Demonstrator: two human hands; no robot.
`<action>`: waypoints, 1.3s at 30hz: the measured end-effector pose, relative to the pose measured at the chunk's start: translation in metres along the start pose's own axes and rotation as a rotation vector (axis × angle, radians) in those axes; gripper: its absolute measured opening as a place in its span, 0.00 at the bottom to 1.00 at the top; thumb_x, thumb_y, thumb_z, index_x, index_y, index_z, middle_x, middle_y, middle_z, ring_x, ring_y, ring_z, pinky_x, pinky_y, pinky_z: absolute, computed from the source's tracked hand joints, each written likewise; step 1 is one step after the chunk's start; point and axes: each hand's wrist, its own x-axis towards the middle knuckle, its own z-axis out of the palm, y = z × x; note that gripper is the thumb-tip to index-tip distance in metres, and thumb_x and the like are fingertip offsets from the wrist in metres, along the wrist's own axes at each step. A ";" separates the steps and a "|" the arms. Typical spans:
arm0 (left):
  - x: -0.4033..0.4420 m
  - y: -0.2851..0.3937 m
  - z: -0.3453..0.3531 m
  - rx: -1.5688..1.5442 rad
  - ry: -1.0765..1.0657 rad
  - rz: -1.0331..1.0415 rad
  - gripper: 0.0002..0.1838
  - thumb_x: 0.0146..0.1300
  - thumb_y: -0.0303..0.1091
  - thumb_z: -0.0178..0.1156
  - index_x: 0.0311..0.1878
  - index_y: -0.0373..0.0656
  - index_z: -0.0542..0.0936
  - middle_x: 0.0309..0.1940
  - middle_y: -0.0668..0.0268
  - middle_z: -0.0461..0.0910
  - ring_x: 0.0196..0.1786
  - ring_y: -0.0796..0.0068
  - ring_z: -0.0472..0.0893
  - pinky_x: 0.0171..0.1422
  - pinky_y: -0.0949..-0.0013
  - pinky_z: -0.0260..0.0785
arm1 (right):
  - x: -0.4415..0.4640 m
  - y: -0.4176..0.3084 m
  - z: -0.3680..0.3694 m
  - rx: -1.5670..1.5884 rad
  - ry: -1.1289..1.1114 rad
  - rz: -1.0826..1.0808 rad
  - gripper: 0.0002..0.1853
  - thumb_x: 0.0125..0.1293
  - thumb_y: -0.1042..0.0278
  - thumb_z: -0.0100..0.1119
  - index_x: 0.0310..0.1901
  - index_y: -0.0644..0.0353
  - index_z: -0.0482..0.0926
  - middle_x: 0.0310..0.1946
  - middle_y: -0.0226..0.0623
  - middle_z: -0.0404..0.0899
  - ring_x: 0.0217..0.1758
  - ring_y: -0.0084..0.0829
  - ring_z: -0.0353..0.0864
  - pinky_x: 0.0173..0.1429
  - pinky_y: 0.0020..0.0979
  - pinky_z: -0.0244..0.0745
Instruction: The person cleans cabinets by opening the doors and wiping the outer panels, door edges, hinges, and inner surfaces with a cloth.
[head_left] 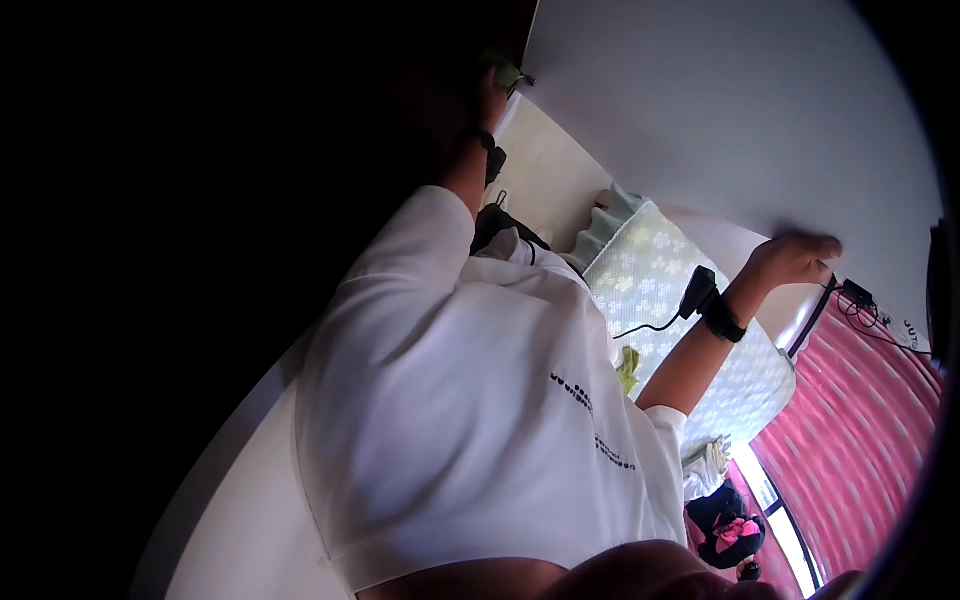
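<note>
My left hand (490,105) is raised in deep shadow at the upper middle, beside the edge of a large pale panel (720,110). Its fingers look closed round a crumpled green piece (507,74), whose kind is hard to make out. At the right, my right hand (795,260) grips the panel's lower edge with bent fingers; part of the hand is hidden. Each wrist wears a black strap with a small black device, such as the right device (700,293) with its cable.
A bed with a flower-patterned cover (650,255) lies beyond my arms. Pink curtains (860,410) hang at the right beside a bright window gap. A black adapter with cables (857,294) is near the panel's edge. A dark bundle with a pink bow (735,530) is lower right.
</note>
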 end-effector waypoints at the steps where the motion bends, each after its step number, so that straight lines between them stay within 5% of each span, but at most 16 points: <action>1: 0.006 0.000 0.002 -0.053 -0.034 0.027 0.18 0.69 0.34 0.51 0.58 0.39 0.78 0.51 0.47 0.82 0.57 0.48 0.79 0.63 0.57 0.71 | -0.002 -0.010 0.006 -0.009 0.020 0.025 0.35 0.74 0.32 0.42 0.20 0.57 0.56 0.17 0.24 0.60 0.24 0.20 0.56 0.26 0.27 0.58; 3: -0.008 0.013 0.004 -0.149 -0.078 -0.013 0.18 0.64 0.26 0.54 0.57 0.44 0.79 0.48 0.50 0.83 0.54 0.49 0.81 0.58 0.55 0.73 | -0.004 -0.028 0.007 -0.025 0.015 0.065 0.36 0.74 0.32 0.41 0.20 0.57 0.57 0.17 0.25 0.60 0.24 0.20 0.56 0.26 0.27 0.58; 6: -0.024 -0.006 0.045 -0.014 0.047 -0.049 0.16 0.65 0.37 0.56 0.53 0.46 0.81 0.45 0.49 0.83 0.51 0.44 0.81 0.55 0.51 0.74 | -0.003 -0.037 0.024 0.015 0.103 -0.110 0.37 0.74 0.33 0.41 0.22 0.65 0.65 0.18 0.28 0.68 0.22 0.21 0.61 0.27 0.28 0.65; 10: -0.041 0.058 0.026 0.047 -0.086 -0.207 0.15 0.62 0.41 0.56 0.43 0.41 0.83 0.40 0.47 0.83 0.48 0.45 0.82 0.52 0.52 0.73 | 0.001 -0.014 0.007 -0.090 0.072 -0.035 0.39 0.72 0.31 0.42 0.22 0.66 0.68 0.19 0.32 0.71 0.23 0.23 0.65 0.28 0.30 0.69; 11: -0.050 0.042 0.032 0.078 -0.111 -0.252 0.19 0.62 0.50 0.58 0.41 0.43 0.84 0.35 0.47 0.82 0.45 0.42 0.81 0.47 0.47 0.73 | -0.003 -0.029 0.011 -0.052 0.065 -0.014 0.40 0.72 0.30 0.42 0.21 0.66 0.67 0.19 0.32 0.71 0.23 0.23 0.65 0.28 0.30 0.69; 13: -0.056 0.061 0.011 0.030 -0.024 -0.358 0.20 0.62 0.52 0.58 0.41 0.43 0.84 0.34 0.48 0.82 0.44 0.43 0.81 0.46 0.50 0.73 | -0.004 -0.032 0.013 0.032 0.030 -0.018 0.40 0.71 0.28 0.41 0.21 0.65 0.68 0.20 0.32 0.71 0.23 0.22 0.65 0.29 0.29 0.70; 14: -0.059 0.050 0.013 0.002 0.061 -0.487 0.21 0.63 0.53 0.58 0.44 0.44 0.83 0.38 0.50 0.83 0.44 0.49 0.82 0.49 0.53 0.73 | -0.004 -0.034 0.016 0.044 0.041 -0.025 0.40 0.70 0.26 0.40 0.21 0.63 0.66 0.19 0.30 0.70 0.23 0.22 0.64 0.30 0.28 0.69; 16: -0.058 -0.022 0.042 -0.057 0.188 -0.407 0.20 0.66 0.52 0.57 0.50 0.47 0.81 0.45 0.56 0.83 0.49 0.58 0.81 0.55 0.55 0.72 | -0.006 -0.039 0.017 -0.035 0.053 -0.053 0.40 0.70 0.25 0.40 0.20 0.62 0.65 0.18 0.29 0.69 0.23 0.22 0.62 0.30 0.27 0.68; 22: -0.016 -0.041 0.010 -1.106 0.309 -0.465 0.18 0.65 0.45 0.56 0.54 0.47 0.76 0.56 0.59 0.77 0.58 0.59 0.76 0.64 0.51 0.69 | -0.007 -0.037 0.015 -0.124 0.045 -0.108 0.40 0.70 0.25 0.38 0.19 0.59 0.61 0.16 0.26 0.65 0.23 0.20 0.59 0.30 0.26 0.66; 25: 0.015 -0.029 0.015 -1.289 0.062 -0.591 0.19 0.68 0.52 0.56 0.57 0.56 0.77 0.52 0.69 0.78 0.57 0.66 0.76 0.63 0.56 0.69 | -0.008 -0.039 0.016 -0.126 0.042 -0.094 0.39 0.70 0.25 0.38 0.20 0.59 0.61 0.15 0.26 0.64 0.22 0.20 0.58 0.30 0.26 0.65; 26: 0.023 -0.006 0.010 -1.325 0.029 -0.750 0.20 0.68 0.53 0.55 0.58 0.58 0.76 0.52 0.70 0.78 0.57 0.68 0.76 0.62 0.56 0.69 | -0.007 -0.040 0.016 -0.125 0.032 -0.091 0.39 0.70 0.25 0.38 0.20 0.59 0.61 0.15 0.25 0.64 0.22 0.20 0.58 0.30 0.26 0.65; 31: 0.001 0.026 0.034 -1.286 0.268 -0.716 0.18 0.66 0.47 0.58 0.53 0.46 0.76 0.50 0.64 0.79 0.53 0.63 0.78 0.60 0.55 0.71 | -0.005 -0.036 0.019 -0.082 0.056 -0.110 0.38 0.70 0.26 0.39 0.20 0.59 0.60 0.15 0.25 0.61 0.22 0.20 0.57 0.29 0.25 0.64; 39: -0.013 0.021 0.025 -1.276 0.152 -0.743 0.21 0.68 0.47 0.57 0.56 0.44 0.74 0.54 0.59 0.78 0.55 0.59 0.77 0.62 0.54 0.69 | -0.005 -0.027 0.011 -0.090 0.050 -0.038 0.37 0.71 0.28 0.40 0.22 0.59 0.60 0.16 0.24 0.59 0.20 0.20 0.55 0.26 0.26 0.61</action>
